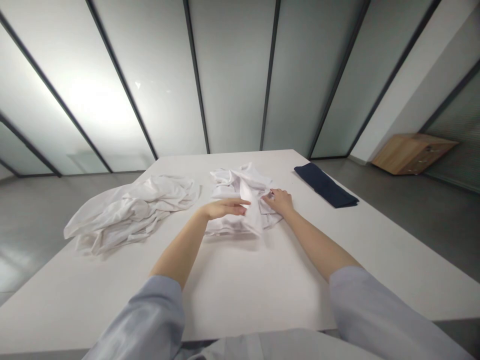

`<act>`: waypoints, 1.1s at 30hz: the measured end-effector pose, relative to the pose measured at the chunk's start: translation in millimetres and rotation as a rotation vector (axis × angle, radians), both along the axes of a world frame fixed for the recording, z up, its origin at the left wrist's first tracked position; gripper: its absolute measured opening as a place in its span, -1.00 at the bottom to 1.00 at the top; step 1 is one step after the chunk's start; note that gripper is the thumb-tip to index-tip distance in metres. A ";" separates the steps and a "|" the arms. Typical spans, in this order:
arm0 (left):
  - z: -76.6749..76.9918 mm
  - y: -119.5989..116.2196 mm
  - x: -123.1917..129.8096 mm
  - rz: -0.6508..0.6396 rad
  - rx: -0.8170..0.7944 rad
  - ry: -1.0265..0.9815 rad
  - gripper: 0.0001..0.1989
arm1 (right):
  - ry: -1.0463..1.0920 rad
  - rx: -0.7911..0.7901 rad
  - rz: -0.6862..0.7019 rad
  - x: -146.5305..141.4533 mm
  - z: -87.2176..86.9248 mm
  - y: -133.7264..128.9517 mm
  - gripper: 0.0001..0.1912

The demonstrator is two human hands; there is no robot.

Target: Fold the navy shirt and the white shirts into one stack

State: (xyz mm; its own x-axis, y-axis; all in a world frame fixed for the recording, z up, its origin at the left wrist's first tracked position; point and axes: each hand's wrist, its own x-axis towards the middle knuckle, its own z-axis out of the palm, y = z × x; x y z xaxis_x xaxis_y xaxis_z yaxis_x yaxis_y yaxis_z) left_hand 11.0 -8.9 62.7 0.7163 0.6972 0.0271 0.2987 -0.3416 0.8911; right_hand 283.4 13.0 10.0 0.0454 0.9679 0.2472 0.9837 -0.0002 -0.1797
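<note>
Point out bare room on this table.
Bare: the table just nearer than the crumpled white cloth; near right, short of the dark folded cloth; the far strip behind the white heap. Crowded: the middle, with left hand and right hand at that cloth; only a narrow gap separates it from the heap.

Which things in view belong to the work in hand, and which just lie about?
In the work, judging by touch:
- left hand
- right hand
- middle white cloth
- table, beneath

Apparently lying about:
- left white pile, possibly related
- navy cloth
- cabinet
</note>
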 end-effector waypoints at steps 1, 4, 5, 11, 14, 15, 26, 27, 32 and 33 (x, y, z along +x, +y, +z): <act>-5.0 -0.6 4.1 -0.026 -0.014 0.019 -0.51 | -0.019 -0.028 0.005 -0.8 1.2 -0.9 -0.48; -28.5 3.7 11.8 0.216 0.136 0.097 -0.55 | -0.062 -0.081 0.035 -1.8 6.9 -3.1 -0.64; -37.0 6.0 12.4 0.312 0.199 0.145 -0.56 | -0.063 -0.084 0.042 -1.9 8.9 -3.5 -0.67; -62.6 11.4 6.4 0.476 0.363 0.262 -0.51 | -0.035 -0.074 0.006 -5.3 11.8 -4.0 -0.66; -62.1 11.7 5.5 0.472 0.374 0.265 -0.48 | -0.052 -0.097 -0.003 -7.6 9.6 -4.6 -0.63; -61.7 12.1 5.6 0.467 0.372 0.269 -0.47 | -0.053 -0.110 0.005 -7.8 9.1 -4.5 -0.64; -51.5 9.0 16.9 0.525 0.436 0.152 -0.14 | 0.558 0.244 0.190 -24.4 41.8 19.5 -0.64; -49.0 7.9 18.2 0.546 0.455 0.142 -0.13 | 0.643 0.206 0.277 -34.1 47.9 19.9 -0.65; -41.1 11.8 10.9 0.704 0.501 0.019 -0.30 | 0.784 -0.189 0.851 -87.9 64.8 4.8 -0.66; -40.1 15.4 6.4 0.730 0.503 -0.036 -0.39 | 0.770 -0.207 0.907 -94.6 64.3 1.2 -0.66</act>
